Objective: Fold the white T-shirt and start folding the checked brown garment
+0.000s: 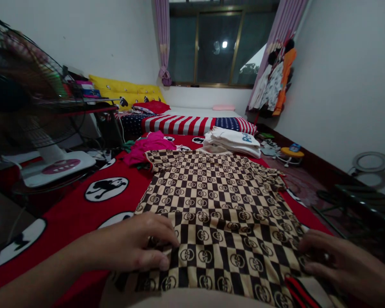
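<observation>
A brown and tan checkered shirt [211,196] with ring logos lies spread flat on a red bedcover [80,214]. My left hand [134,246] rests on the shirt's near left part, fingers curled and pinching a fold of the cloth. My right hand [340,261] lies on the shirt's near right edge, fingers bent down onto the fabric. The hem nearest me shows a red and dark band [303,295].
A pink garment heap [147,147] and a stack of folded white clothes [234,143] lie beyond the shirt. A striped flag blanket [186,124] and yellow pillows [128,92] are further back. A standing fan [28,128] is at left. Clothes hang at the right wall [279,85].
</observation>
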Motion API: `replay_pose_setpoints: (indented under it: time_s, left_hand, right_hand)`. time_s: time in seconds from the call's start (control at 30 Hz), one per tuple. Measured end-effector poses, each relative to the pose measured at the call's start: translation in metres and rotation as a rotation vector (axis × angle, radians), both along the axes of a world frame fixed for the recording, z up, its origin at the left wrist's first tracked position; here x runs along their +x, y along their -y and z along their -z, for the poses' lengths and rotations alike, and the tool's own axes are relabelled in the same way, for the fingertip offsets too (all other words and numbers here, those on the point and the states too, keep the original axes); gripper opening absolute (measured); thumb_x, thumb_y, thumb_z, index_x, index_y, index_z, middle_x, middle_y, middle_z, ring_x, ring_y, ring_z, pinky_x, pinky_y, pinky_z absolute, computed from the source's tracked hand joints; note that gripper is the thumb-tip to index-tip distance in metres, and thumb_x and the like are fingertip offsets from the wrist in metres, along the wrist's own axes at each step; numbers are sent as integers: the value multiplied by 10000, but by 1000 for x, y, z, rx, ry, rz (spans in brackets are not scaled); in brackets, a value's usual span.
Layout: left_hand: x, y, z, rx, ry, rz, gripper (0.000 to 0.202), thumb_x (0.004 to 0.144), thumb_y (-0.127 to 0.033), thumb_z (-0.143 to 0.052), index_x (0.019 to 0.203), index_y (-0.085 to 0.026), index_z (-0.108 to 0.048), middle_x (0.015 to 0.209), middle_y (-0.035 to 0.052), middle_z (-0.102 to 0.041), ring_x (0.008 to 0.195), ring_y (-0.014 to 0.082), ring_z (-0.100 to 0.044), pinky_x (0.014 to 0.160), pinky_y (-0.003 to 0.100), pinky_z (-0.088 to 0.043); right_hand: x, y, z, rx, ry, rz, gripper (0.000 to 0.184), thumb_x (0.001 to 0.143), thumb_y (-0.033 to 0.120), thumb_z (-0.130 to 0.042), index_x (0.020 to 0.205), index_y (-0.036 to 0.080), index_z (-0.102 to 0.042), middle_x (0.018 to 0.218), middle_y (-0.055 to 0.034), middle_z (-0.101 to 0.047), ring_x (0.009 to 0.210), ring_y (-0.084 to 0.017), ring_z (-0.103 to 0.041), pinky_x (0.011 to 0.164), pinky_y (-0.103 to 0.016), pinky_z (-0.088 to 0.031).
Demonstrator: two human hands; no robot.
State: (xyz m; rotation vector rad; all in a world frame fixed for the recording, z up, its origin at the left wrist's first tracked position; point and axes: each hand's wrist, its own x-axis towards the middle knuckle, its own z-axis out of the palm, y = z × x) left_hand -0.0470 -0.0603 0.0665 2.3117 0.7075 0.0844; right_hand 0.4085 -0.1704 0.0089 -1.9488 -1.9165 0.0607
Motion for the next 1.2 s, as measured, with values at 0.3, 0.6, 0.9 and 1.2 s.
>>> replay_pose_setpoints:
  time_s: [0.3, 0.6, 0.9, 1.2]
  left_hand:
    - [28, 19, 10, 37, -84, 197, 317, 728, -230, -744, 1043, -257, -721, 953, 35, -716, 846, 192, -661, 739, 247, -491]
    - [93, -69, 16, 284, 194, 131, 285, 903, -283, -561, 1158, -208, -664, 1148, 80, -678, 1048, 187, -614, 942, 305, -451]
    - [117, -138, 92, 560, -116, -239, 629, 923, -590, -384, 1457, -260, -370, 1575, 125, -215, 1446, 343, -171, 1137, 545, -172]
    - [117, -135, 97, 540, -115, -266, 630, 917, -615, -357, 1462, -300, -357, 1590, 87, -175, 1457, 327, -136, 1153, 542, -143]
  right_hand:
    - [6, 15, 7, -566, -168, -111, 209, 804, 453, -555, 715, 282, -635, 753, -45, -651, 710, -214, -597, 646, -295, -471]
    - [39, -83, -12, -180, -163, 278, 307, 758, 459, -585, 847, 190, -703, 801, -82, -711, 739, -235, -644, 646, -302, -453]
    - [58, -194, -6, -46, 14, 547, 553, 825, 448, -561, 1233, 76, -571, 1169, -215, -645, 1059, -335, -620, 834, -394, -480]
    - [80, -231, -5, -259, 278, 488, 271, 811, 396, -552, 939, 220, -715, 1016, -121, -708, 970, -321, -656, 683, -364, -495]
